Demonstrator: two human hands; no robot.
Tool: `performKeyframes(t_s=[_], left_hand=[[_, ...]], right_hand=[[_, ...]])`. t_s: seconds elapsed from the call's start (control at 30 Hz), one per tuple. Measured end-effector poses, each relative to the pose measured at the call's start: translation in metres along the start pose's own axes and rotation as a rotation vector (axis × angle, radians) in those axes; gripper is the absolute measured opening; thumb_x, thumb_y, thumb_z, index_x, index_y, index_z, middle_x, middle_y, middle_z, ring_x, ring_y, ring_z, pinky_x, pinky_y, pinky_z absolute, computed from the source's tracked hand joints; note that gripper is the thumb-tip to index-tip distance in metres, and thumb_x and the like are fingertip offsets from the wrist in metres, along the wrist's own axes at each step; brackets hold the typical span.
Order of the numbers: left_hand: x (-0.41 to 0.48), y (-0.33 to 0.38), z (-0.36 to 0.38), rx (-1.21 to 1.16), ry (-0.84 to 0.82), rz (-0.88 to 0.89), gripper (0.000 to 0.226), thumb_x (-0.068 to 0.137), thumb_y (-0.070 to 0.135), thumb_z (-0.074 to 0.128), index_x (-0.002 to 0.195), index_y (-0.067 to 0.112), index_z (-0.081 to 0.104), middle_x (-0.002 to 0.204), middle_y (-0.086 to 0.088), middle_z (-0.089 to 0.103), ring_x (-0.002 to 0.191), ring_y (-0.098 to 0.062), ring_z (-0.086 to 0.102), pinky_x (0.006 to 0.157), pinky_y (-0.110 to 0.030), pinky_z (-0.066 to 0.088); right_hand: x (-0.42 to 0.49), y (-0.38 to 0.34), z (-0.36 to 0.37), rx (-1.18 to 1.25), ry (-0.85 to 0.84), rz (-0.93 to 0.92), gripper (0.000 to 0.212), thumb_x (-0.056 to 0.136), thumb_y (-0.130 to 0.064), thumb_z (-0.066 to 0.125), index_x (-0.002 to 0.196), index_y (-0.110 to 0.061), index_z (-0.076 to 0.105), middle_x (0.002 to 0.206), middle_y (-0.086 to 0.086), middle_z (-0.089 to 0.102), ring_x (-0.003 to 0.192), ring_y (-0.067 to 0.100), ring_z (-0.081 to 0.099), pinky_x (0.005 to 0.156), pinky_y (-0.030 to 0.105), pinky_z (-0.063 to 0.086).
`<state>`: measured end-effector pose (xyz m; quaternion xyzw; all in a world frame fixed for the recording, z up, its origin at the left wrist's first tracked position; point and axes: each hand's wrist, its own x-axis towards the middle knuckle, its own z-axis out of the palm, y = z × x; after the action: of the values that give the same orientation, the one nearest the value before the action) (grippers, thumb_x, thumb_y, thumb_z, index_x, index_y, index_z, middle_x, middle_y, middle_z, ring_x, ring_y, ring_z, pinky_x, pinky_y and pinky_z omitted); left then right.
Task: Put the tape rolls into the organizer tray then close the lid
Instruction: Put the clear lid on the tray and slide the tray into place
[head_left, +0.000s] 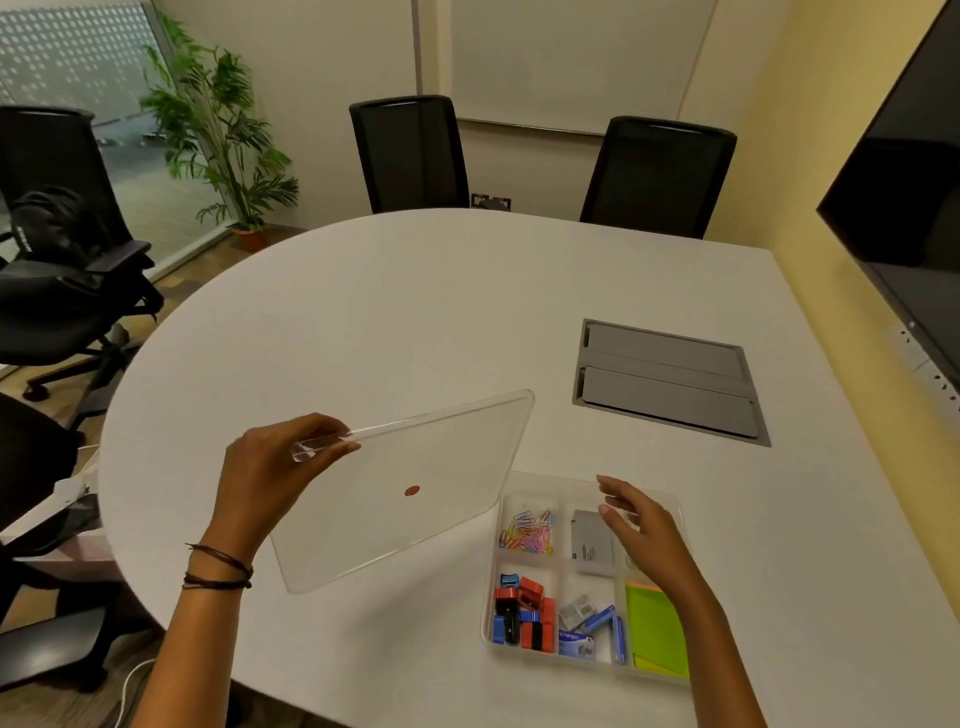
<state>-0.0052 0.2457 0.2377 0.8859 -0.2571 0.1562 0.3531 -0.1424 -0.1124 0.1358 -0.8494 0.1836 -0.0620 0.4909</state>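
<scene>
1. Your left hand (270, 467) pinches one corner of the clear lid (410, 488), fingers curled over its rim, holding it tilted above the white table (415, 322); a small red dot marks the middle of the lid.
2. The lid's right edge reaches down beside the left wall of the organizer tray (670, 499), which stands uncovered on the table near you.
3. Your right hand (641, 525) hovers open over the tray's far right part, fingers spread and gripping nothing; whether the fingertips touch the tray cannot be told.
4. Inside the tray, coloured paper clips (527, 532) fill the far left compartment, red, blue and black sharpeners (522, 613) the near left one.
5. A grey box (589, 543) lies in the far middle compartment, small staple boxes (592, 626) in the near middle one.
6. Green sticky notes (657, 631) sit in the right compartment, partly under your forearm.
7. No tape roll can be made out in the tray.
8. A grey cable hatch (667, 382) is set into the table farther right.
</scene>
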Motion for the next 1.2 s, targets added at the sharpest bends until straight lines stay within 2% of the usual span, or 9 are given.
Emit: performKeyframes(t_s=[0.13, 0.4, 0.53, 0.63, 0.73, 0.87, 1.0, 1.1, 1.2], left_hand=[[0.009, 0.018, -0.007, -0.058, -0.011, 0.100, 0.035, 0.073, 0.052, 0.067, 0.084, 0.019, 0.070, 0.076, 0.016, 0.071, 0.070, -0.003, 0.067, 0.067, -0.015, 0.052], [0.021, 0.049, 0.016, -0.325, -0.091, 0.112, 0.031, 0.068, 0.048, 0.068, 0.080, 0.020, 0.069, 0.087, 0.019, 0.068, 0.069, -0.001, 0.067, 0.070, -0.008, 0.051], [0.025, 0.059, 0.032, -0.465, -0.102, 0.021, 0.012, 0.067, 0.029, 0.077, 0.074, 0.022, 0.069, 0.079, 0.010, 0.071, 0.061, -0.007, 0.067, 0.064, -0.012, 0.052], [0.028, 0.059, 0.046, -0.550, -0.139, -0.067, 0.010, 0.069, 0.019, 0.076, 0.073, 0.022, 0.068, 0.076, 0.004, 0.073, 0.058, -0.008, 0.065, 0.058, -0.013, 0.052], [0.029, 0.056, 0.061, -0.584, -0.185, -0.139, 0.010, 0.073, 0.011, 0.075, 0.075, 0.019, 0.069, 0.076, 0.002, 0.073, 0.058, -0.008, 0.065, 0.055, -0.016, 0.053], [0.031, 0.047, 0.084, -0.616, -0.261, -0.218, 0.007, 0.083, 0.017, 0.066, 0.087, 0.012, 0.069, 0.079, 0.000, 0.075, 0.062, -0.011, 0.067, 0.054, -0.022, 0.055], [0.025, 0.028, 0.117, -0.834, -0.315, -0.470, 0.020, 0.093, 0.021, 0.052, 0.107, 0.013, 0.064, 0.088, -0.003, 0.075, 0.082, -0.021, 0.068, 0.061, -0.022, 0.058], [0.009, 0.018, 0.151, -0.921, -0.328, -0.608, 0.031, 0.096, 0.019, 0.046, 0.124, 0.007, 0.052, 0.105, -0.012, 0.068, 0.095, -0.030, 0.065, 0.067, -0.020, 0.059], [-0.016, 0.018, 0.185, -0.897, -0.400, -0.683, 0.046, 0.095, 0.008, 0.046, 0.138, 0.006, 0.031, 0.118, -0.014, 0.058, 0.089, -0.022, 0.064, 0.063, -0.019, 0.058]], right_hand=[[-0.008, 0.008, 0.001, 0.062, -0.031, 0.051, 0.047, 0.089, -0.015, 0.055, 0.133, -0.022, 0.040, 0.124, -0.005, 0.049, 0.117, 0.012, 0.045, 0.103, 0.036, 0.038], [-0.021, 0.023, -0.006, 0.203, 0.025, 0.095, 0.056, 0.085, -0.020, 0.061, 0.136, -0.023, 0.037, 0.124, -0.006, 0.048, 0.116, 0.010, 0.046, 0.101, 0.032, 0.039], [-0.037, 0.041, -0.010, 0.341, 0.126, 0.149, 0.029, 0.083, -0.023, 0.062, 0.112, -0.022, 0.058, 0.109, -0.004, 0.065, 0.106, 0.017, 0.060, 0.079, 0.015, 0.050], [-0.049, 0.053, -0.016, 0.462, 0.196, 0.177, 0.008, 0.078, -0.022, 0.066, 0.086, -0.022, 0.067, 0.078, -0.003, 0.074, 0.087, 0.024, 0.069, 0.063, 0.014, 0.055], [-0.057, 0.062, -0.022, 0.521, 0.246, 0.216, 0.007, 0.082, -0.008, 0.060, 0.083, -0.013, 0.065, 0.065, 0.001, 0.073, 0.072, 0.028, 0.068, 0.057, 0.017, 0.056], [-0.067, 0.075, -0.028, 0.586, 0.265, 0.259, 0.014, 0.077, -0.013, 0.063, 0.086, -0.003, 0.062, 0.056, 0.004, 0.069, 0.058, 0.017, 0.066, 0.052, 0.022, 0.058], [-0.078, 0.098, -0.029, 0.603, 0.297, 0.356, 0.008, 0.087, -0.001, 0.053, 0.087, -0.002, 0.062, 0.058, 0.009, 0.062, 0.046, 0.008, 0.061, 0.046, 0.021, 0.056], [-0.089, 0.114, -0.027, 0.607, 0.322, 0.425, 0.010, 0.089, -0.003, 0.051, 0.087, 0.000, 0.061, 0.062, 0.013, 0.060, 0.046, 0.007, 0.061, 0.045, 0.020, 0.055], [-0.095, 0.122, -0.028, 0.609, 0.341, 0.471, 0.010, 0.089, -0.005, 0.052, 0.086, -0.002, 0.060, 0.065, 0.014, 0.061, 0.046, 0.008, 0.060, 0.046, 0.020, 0.055]])
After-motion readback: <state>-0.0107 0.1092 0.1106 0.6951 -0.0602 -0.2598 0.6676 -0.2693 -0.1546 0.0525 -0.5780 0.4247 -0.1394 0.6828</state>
